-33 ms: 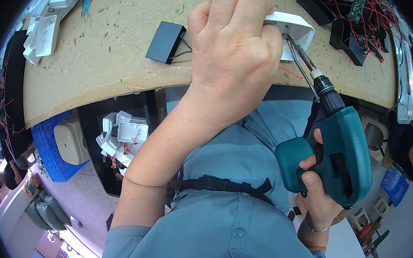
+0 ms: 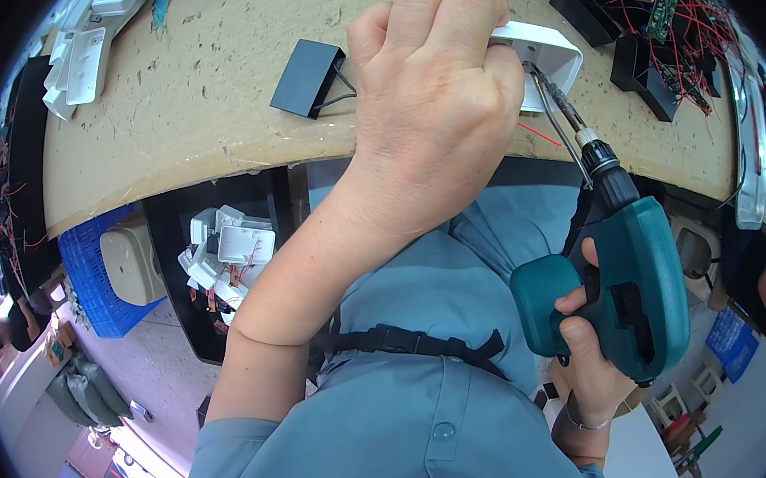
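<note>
My left hand (image 2: 437, 89) is closed, knuckles up, round the left part of a white plastic housing (image 2: 565, 58) at the bench's near edge. The fingertips are hidden behind the hand. In my right hand (image 2: 592, 371) is a green pistol-shaped soldering gun (image 2: 662, 273), a finger by its trigger. Its dark tip (image 2: 559, 100) and thin feed tube reach into the housing beside my left fingers; the contact point is partly covered. A red wire (image 2: 540, 134) sticks out below the housing. Left of my hand lies a black box (image 2: 304, 77) with a dark cable.
White housings (image 2: 89, 63) are heaped at the bench's far left. Black cases with tangled red wires (image 2: 681, 56) and circuit boards lie far right. Beneath the bench edge, a black bin (image 2: 173, 248) holds white cases, next to a blue crate (image 2: 94, 259) and a beige stool (image 2: 131, 258).
</note>
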A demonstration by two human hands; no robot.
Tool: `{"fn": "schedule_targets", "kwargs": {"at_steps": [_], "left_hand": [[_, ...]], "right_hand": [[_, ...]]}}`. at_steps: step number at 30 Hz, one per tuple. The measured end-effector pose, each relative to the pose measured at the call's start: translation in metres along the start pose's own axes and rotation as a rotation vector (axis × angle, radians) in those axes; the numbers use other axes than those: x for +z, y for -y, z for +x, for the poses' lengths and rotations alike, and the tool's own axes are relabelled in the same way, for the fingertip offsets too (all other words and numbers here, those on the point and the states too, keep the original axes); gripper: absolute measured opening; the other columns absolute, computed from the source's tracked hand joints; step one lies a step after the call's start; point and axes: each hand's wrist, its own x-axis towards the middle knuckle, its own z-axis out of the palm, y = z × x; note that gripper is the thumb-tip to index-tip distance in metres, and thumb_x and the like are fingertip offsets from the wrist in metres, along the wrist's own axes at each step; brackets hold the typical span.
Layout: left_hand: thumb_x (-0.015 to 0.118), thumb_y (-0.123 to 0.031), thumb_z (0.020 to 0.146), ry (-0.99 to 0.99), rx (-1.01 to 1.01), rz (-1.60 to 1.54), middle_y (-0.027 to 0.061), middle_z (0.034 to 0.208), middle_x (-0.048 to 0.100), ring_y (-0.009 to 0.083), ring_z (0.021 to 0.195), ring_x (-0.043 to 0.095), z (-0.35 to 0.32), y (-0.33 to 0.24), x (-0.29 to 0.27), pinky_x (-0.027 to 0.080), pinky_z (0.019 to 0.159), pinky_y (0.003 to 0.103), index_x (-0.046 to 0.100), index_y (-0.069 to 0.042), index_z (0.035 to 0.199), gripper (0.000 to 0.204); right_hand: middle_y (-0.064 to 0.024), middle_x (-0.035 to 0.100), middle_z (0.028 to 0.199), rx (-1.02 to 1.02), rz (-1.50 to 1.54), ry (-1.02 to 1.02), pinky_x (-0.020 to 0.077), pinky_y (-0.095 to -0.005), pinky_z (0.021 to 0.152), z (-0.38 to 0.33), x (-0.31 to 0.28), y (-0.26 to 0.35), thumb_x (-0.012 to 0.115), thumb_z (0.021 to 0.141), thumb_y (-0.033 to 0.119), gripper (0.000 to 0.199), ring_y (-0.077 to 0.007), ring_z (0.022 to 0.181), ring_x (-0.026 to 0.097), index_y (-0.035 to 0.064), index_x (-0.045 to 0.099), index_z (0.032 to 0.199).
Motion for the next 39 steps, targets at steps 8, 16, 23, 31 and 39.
{"fn": "schedule_targets", "kwargs": {"at_steps": [8, 16, 23, 31, 39], "left_hand": [[0.059, -0.004, 0.066, 0.048, 0.015, 0.024, 0.0076, 0.095, 0.055, 0.0236, 0.088, 0.050, 0.004, 0.000, -0.006, 0.034, 0.077, 0.037, 0.058, 0.000, 0.073, 0.008], [0.059, -0.004, 0.066, 0.408, -0.127, 0.089, 0.0077, 0.094, 0.055, 0.0235, 0.088, 0.050, 0.016, -0.008, -0.018, 0.035, 0.077, 0.037, 0.058, 0.000, 0.073, 0.007], [0.058, -0.003, 0.068, 0.058, -0.018, 0.032, 0.0078, 0.094, 0.055, 0.0233, 0.088, 0.050, 0.003, -0.001, -0.007, 0.034, 0.077, 0.037, 0.058, 0.001, 0.074, 0.007], [0.057, -0.003, 0.069, 0.079, -0.036, 0.021, 0.0073, 0.094, 0.055, 0.0228, 0.088, 0.050, 0.006, -0.003, -0.007, 0.034, 0.077, 0.037, 0.059, 0.000, 0.074, 0.006], [0.058, -0.004, 0.067, 0.123, -0.010, 0.043, 0.0083, 0.094, 0.055, 0.0231, 0.088, 0.050, 0.007, -0.003, -0.010, 0.034, 0.077, 0.037, 0.057, 0.000, 0.070, 0.005]], "right_hand": [[-0.0220, 0.055, 0.119, -0.005, 0.027, -0.007, 0.0492, -0.0263, 0.072, -0.004, 0.001, -0.001, 0.075, 0.075, 0.016, 0.071, -0.0142, 0.078, 0.059, -0.0013, 0.038, 0.133], [-0.0211, 0.056, 0.118, -0.005, 0.013, 0.002, 0.0491, -0.0268, 0.073, -0.001, 0.003, -0.002, 0.075, 0.074, 0.014, 0.069, -0.0138, 0.076, 0.059, -0.0014, 0.040, 0.132], [-0.0216, 0.056, 0.118, -0.012, 0.002, -0.005, 0.0493, -0.0271, 0.072, 0.000, 0.004, -0.001, 0.075, 0.074, 0.014, 0.070, -0.0137, 0.076, 0.059, -0.0017, 0.040, 0.132], [-0.0226, 0.055, 0.120, -0.030, 0.042, -0.023, 0.0494, -0.0266, 0.072, -0.006, 0.001, -0.005, 0.077, 0.073, 0.018, 0.073, -0.0135, 0.078, 0.059, -0.0016, 0.039, 0.133], [-0.0229, 0.056, 0.119, -0.129, 0.073, -0.074, 0.0496, -0.0260, 0.070, -0.011, -0.001, -0.010, 0.078, 0.072, 0.022, 0.074, -0.0137, 0.077, 0.060, -0.0032, 0.041, 0.131]]}}
